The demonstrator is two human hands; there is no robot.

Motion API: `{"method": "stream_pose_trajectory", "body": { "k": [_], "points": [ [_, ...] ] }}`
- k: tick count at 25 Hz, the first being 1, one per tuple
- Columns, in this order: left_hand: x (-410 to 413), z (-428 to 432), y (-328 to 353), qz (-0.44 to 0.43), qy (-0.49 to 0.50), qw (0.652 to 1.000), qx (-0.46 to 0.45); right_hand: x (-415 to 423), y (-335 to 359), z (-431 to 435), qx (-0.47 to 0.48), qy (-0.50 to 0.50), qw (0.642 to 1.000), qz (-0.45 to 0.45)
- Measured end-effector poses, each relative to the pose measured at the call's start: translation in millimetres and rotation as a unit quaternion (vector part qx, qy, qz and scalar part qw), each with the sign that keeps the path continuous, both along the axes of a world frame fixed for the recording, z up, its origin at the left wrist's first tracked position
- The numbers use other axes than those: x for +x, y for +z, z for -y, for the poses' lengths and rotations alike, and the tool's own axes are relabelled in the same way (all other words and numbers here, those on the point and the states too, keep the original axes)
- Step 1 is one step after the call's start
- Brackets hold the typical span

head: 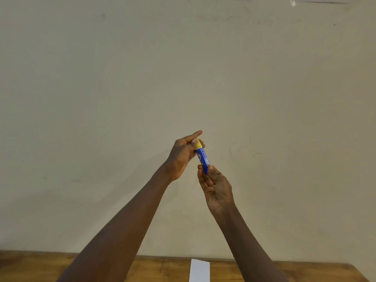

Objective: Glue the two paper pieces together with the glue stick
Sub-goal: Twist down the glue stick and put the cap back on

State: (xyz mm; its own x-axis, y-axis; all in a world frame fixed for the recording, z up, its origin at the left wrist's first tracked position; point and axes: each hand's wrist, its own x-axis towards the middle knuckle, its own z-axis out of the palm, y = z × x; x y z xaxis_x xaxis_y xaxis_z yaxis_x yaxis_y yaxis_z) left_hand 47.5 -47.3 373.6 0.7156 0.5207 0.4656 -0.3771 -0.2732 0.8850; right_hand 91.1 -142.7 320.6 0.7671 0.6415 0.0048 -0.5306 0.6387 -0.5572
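A blue glue stick with a yellow cap is held up in the air in front of a beige wall. My right hand grips the blue tube at its lower end. My left hand has its fingers closed around the yellow cap at the top. Far below, a white paper strip lies on the wooden table, partly cut off by the bottom edge of the view. Only one paper piece shows.
The plain beige wall fills most of the view. The table's far edge runs along the bottom, against the wall. Both forearms reach up from the lower edge of the view.
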Motion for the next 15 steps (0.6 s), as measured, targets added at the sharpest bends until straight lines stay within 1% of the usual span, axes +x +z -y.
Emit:
{"method": "stream_pose_trajectory", "body": {
  "k": [5,11,13,14,15],
  "points": [
    [2.3,-3.2,-4.8,0.0,0.044,0.997,0.061,-2.9,1.4,-3.6,-0.016,-0.014,1.0,-0.022],
    [5.8,-1.6,-7.9,-0.002,0.027,0.996,0.084,-0.8,-1.4,-4.8,-0.025,-0.007,0.999,-0.026],
    [4.9,-3.4,-9.6,-0.013,0.032,0.994,0.103,1.5,-4.9,-2.0,-0.035,-0.007,0.999,0.012],
    [5.1,-4.3,-9.9,-0.023,0.032,0.992,0.117,3.5,-6.4,-0.6,-0.057,-0.007,0.996,0.061],
    [6.6,-4.0,-10.9,-0.037,0.028,0.99,0.133,6.2,-8.1,0.4,-0.105,-0.017,0.984,0.14]
  ]
}}
